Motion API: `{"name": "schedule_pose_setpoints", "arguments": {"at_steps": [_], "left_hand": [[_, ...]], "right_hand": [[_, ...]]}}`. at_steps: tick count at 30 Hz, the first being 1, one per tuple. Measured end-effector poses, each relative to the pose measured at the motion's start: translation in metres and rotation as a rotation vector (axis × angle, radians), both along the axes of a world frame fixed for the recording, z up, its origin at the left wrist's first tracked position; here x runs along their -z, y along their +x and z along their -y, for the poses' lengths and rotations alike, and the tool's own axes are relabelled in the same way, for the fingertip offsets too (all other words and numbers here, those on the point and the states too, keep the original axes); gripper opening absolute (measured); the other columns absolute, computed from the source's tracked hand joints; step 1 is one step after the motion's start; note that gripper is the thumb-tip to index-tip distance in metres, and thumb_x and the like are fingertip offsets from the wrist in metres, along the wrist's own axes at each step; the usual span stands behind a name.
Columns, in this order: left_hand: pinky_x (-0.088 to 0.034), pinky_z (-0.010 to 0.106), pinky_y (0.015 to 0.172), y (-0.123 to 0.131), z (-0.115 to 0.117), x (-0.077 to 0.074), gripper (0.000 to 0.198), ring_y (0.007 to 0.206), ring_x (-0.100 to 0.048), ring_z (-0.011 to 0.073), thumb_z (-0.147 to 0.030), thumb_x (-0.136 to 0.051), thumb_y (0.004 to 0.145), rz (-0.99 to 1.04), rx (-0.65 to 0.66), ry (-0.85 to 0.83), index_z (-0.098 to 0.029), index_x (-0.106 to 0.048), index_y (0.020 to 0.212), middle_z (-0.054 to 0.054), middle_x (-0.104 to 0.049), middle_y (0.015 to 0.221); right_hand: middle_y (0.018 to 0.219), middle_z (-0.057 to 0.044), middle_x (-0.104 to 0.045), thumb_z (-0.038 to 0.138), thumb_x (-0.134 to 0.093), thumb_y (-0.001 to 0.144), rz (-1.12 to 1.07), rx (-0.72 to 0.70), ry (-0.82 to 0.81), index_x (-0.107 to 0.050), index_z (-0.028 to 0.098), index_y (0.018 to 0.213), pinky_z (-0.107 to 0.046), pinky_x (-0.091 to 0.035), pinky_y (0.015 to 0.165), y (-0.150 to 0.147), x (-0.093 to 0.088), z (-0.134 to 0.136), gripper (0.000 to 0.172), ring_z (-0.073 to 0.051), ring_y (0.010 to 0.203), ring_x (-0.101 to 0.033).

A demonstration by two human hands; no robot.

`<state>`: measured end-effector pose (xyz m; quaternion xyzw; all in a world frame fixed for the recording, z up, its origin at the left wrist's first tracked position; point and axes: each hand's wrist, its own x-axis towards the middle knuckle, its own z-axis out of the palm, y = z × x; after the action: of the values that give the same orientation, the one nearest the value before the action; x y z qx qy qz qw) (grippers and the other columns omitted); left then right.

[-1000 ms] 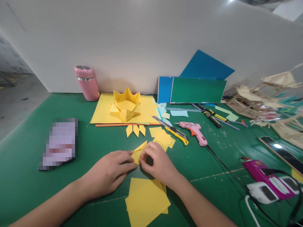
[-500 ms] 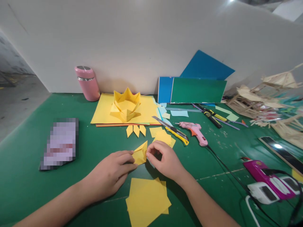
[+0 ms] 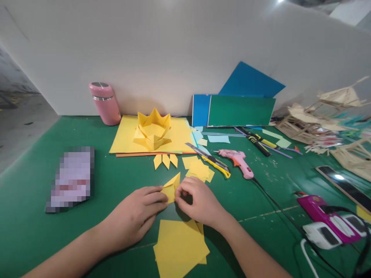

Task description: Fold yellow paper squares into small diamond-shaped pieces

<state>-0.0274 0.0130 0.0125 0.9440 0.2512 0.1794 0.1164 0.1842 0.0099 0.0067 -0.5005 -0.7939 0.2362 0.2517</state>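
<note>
A small sheet of yellow paper [image 3: 170, 190], partly folded with a pointed corner standing up, lies between my two hands. My left hand [image 3: 137, 210] has its fingertips closed on the paper's left side. At its lower right edge, my right hand [image 3: 198, 200] pinches the paper between thumb and forefinger. Closer to me lies a loose stack of yellow paper squares [image 3: 179, 247]. Beyond my hands, three folded yellow pieces [image 3: 165, 161] lie in a row below a crown-shaped folded yellow paper piece [image 3: 153, 131], which rests on large yellow sheets [image 3: 123, 141].
Right of the small yellow squares [image 3: 198, 170] lie a utility knife [image 3: 213, 162] and a pink glue gun [image 3: 236, 158] with a black cord. A pink flask [image 3: 106, 106] stands at the back left. A power strip [image 3: 327, 216], phone [image 3: 344, 185] and wooden stick models [image 3: 307, 119] occupy the right.
My right hand has shifted slightly left and down along the small paper's right edge, its fingers now lower. My left hand stays on the paper's left side.
</note>
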Motion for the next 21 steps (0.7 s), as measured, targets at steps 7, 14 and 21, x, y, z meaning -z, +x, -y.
{"name": "schedule_pose_setpoints", "arguments": {"at_steps": [7, 14, 21], "left_hand": [[-0.053, 0.039, 0.095, 0.001, -0.001, -0.002, 0.039, 0.109, -0.062, 0.0240, -0.004, -0.038, 0.084, 0.005, 0.003, 0.002, -0.017, -0.068, 0.105, 0.007, -0.071, 0.106], [-0.053, 0.038, 0.095, -0.001, -0.002, 0.000, 0.036, 0.110, -0.061, 0.0237, -0.006, -0.038, 0.087, -0.004, 0.000, 0.005, -0.017, -0.068, 0.102, 0.007, -0.071, 0.106], [-0.051, 0.038, 0.096, 0.000, -0.003, -0.001, 0.036, 0.110, -0.061, 0.0228, -0.006, -0.038, 0.086, -0.025, 0.005, -0.003, -0.019, -0.067, 0.103, 0.006, -0.071, 0.105]], "right_hand": [[0.065, 0.001, -0.049, 0.008, -0.056, 0.074, 0.025, 0.044, 0.005, -0.045, 0.019, 0.061, -0.027, -0.034, 0.059, -0.004, 0.002, 0.000, 0.020, -0.016, 0.065, -0.047], [0.071, 0.001, -0.052, 0.004, -0.059, 0.075, -0.078, 0.008, -0.098, -0.052, 0.020, 0.071, -0.027, -0.039, 0.063, 0.004, -0.002, 0.001, 0.017, -0.016, 0.072, -0.050], [0.078, 0.000, -0.058, 0.010, -0.060, 0.081, -0.239, -0.011, -0.143, -0.058, 0.020, 0.075, -0.026, -0.044, 0.064, 0.012, -0.002, -0.004, 0.012, -0.015, 0.074, -0.056]]}}
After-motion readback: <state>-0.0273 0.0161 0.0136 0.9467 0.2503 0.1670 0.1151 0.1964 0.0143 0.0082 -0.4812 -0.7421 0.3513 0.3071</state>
